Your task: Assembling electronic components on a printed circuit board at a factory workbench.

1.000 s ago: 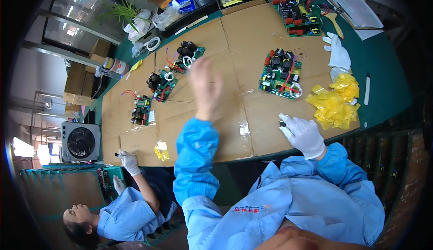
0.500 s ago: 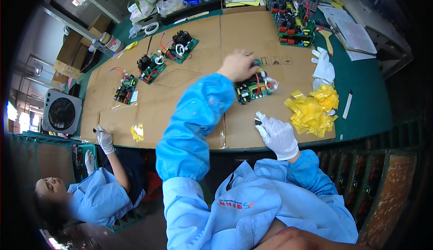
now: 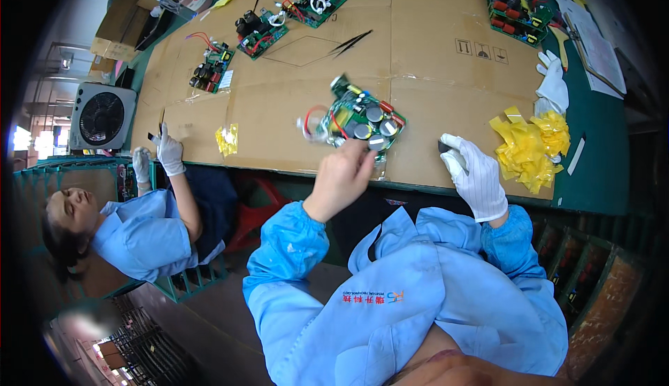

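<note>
My bare left hand (image 3: 340, 179) pinches the near edge of a green circuit board (image 3: 369, 122), which sits over the cardboard in front of me. Round capacitors, red parts and a red wire show on its upper side; a white connector lead at its left is blurred. To the right of it, my white-gloved right hand (image 3: 477, 177) is closed on a small black object (image 3: 444, 147) whose kind I cannot make out. Beyond the board, black tweezers (image 3: 352, 42) lie on the cardboard.
Several wired circuit boards (image 3: 212, 69) stand at the far left, and a stack of boards (image 3: 512, 6) at the far right. Yellow tape pieces (image 3: 529, 149), a white glove (image 3: 552, 83) and a white strip (image 3: 577, 156) lie rightward. A co-worker (image 3: 139, 226) sits at the left.
My left hand has come back toward me and now grips the board's near edge; the board has turned. The tweezers have come into view. My right hand still holds the black object.
</note>
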A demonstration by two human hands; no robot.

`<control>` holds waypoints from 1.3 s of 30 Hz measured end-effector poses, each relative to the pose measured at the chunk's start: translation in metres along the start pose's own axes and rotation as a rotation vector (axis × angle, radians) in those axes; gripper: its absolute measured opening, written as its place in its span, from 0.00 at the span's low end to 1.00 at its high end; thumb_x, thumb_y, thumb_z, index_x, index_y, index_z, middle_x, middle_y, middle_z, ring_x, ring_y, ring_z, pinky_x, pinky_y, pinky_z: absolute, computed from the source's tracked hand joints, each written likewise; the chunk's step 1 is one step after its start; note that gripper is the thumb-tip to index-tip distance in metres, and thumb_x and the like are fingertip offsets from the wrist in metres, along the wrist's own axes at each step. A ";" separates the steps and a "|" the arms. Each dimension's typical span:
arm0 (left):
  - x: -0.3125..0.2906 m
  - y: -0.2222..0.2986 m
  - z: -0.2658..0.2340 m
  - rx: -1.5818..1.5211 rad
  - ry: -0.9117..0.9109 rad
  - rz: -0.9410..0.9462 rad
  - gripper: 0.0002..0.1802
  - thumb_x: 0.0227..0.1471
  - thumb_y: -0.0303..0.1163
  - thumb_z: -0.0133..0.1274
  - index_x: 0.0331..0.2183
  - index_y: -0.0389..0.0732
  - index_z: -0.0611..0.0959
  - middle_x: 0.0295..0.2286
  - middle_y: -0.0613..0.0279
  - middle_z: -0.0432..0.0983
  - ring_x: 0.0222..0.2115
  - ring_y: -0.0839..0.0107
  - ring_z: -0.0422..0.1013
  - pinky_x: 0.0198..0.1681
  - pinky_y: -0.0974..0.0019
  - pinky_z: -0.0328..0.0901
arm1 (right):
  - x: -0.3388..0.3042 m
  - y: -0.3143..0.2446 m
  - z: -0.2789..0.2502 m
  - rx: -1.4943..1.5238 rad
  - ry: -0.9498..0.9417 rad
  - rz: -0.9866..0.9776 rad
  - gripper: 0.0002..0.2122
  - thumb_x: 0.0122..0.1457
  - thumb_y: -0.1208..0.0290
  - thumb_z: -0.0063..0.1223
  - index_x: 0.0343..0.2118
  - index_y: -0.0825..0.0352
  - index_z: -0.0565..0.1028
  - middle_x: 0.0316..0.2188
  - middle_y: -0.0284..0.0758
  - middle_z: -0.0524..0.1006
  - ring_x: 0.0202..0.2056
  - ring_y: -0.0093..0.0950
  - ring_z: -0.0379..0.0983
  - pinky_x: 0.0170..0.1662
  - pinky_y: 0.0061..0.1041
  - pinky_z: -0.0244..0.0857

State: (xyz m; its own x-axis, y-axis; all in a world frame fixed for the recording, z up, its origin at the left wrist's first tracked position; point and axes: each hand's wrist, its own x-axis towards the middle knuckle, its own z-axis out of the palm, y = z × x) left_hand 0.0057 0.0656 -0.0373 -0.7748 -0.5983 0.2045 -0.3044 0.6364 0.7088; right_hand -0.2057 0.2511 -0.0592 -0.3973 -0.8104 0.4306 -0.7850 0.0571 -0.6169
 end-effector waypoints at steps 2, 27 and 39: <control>0.000 0.005 -0.002 0.000 0.004 0.070 0.05 0.57 0.24 0.59 0.37 0.33 0.83 0.28 0.53 0.76 0.25 0.60 0.74 0.29 0.61 0.68 | 0.006 -0.007 -0.003 -0.073 -0.070 -0.036 0.14 0.60 0.73 0.62 0.49 0.66 0.77 0.36 0.41 0.82 0.35 0.39 0.81 0.37 0.31 0.75; 0.042 -0.007 -0.028 0.278 -0.110 0.364 0.24 0.54 0.27 0.57 0.54 0.39 0.78 0.57 0.49 0.71 0.56 0.49 0.68 0.57 0.51 0.64 | 0.026 -0.046 0.087 -0.133 -0.108 0.143 0.45 0.52 0.48 0.68 0.69 0.65 0.59 0.43 0.40 0.78 0.37 0.38 0.81 0.35 0.35 0.76; 0.061 -0.015 -0.001 0.124 -0.194 0.244 0.30 0.57 0.32 0.59 0.60 0.38 0.73 0.61 0.42 0.65 0.57 0.42 0.67 0.59 0.52 0.66 | 0.069 0.031 0.059 -0.157 -0.227 -0.160 0.23 0.66 0.61 0.52 0.63 0.57 0.69 0.51 0.40 0.79 0.49 0.41 0.78 0.47 0.39 0.74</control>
State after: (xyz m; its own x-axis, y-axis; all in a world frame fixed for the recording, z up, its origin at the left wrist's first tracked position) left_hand -0.0368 0.0188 -0.0350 -0.9205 -0.3246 0.2173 -0.1526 0.8109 0.5650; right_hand -0.2298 0.1629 -0.0876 -0.1606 -0.9248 0.3449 -0.8996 -0.0067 -0.4367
